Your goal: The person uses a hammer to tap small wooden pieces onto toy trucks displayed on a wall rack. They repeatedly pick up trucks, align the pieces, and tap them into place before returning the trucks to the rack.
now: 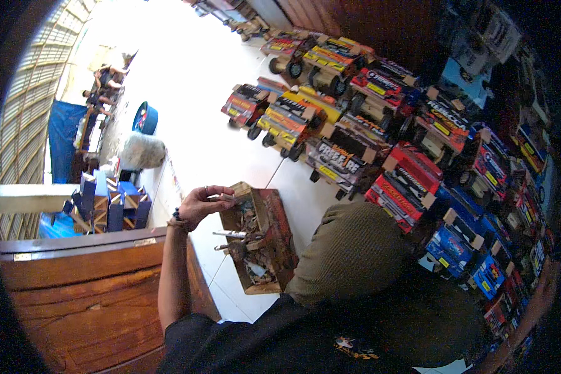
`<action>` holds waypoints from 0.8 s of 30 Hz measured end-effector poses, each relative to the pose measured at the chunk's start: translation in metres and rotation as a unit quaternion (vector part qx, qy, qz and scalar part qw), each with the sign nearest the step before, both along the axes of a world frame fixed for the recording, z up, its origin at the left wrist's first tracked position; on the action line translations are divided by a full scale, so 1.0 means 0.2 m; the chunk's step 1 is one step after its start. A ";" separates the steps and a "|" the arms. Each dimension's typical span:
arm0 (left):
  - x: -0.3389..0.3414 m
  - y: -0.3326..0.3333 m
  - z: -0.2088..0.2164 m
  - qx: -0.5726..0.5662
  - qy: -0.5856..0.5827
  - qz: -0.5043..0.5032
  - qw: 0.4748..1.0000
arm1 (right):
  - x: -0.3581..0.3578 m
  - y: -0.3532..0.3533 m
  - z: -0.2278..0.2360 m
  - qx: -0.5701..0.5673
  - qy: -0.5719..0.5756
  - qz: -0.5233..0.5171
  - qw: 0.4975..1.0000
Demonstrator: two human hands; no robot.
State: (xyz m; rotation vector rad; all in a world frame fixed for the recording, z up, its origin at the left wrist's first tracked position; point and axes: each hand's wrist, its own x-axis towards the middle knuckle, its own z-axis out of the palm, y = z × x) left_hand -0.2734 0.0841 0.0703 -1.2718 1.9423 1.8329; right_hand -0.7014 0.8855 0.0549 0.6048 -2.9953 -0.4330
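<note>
My left hand (207,204), with a ring and wrist bands, is over the far left corner of a wooden box (279,215) on the floor. Its thumb and forefinger are pinched together; anything between them is too small to make out. Inside the box lie loose scraps and small pieces. Two slim tools (232,235) rest across its left rim. On the right, a forearm (530,321) of mine runs up along the dark picture rim, where my right hand's fingers are lost. Rounded brown ribbed cloth (352,252) hides the floor right of the box.
Several colourful toy trucks (287,118) stand in rows from the far middle to the right. A wooden panel (93,305) is at the lower left, with blue toy-like pieces (115,202) beyond it. Farther off are a pale sack (143,151), a blue tub (145,118) and people (103,93).
</note>
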 end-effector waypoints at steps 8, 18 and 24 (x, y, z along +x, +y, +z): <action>-0.72 0.19 0.34 -0.027 0.124 -0.153 0.980 | 0.27 -0.38 0.15 -0.299 -0.019 -0.104 0.948; -1.47 0.60 0.39 -0.113 0.100 -0.334 0.930 | 0.57 -0.67 0.33 -0.492 -0.022 -0.247 0.835; -1.97 0.96 0.39 -0.042 0.134 -0.507 0.850 | 0.62 -0.64 0.37 -0.563 -0.029 -0.247 0.788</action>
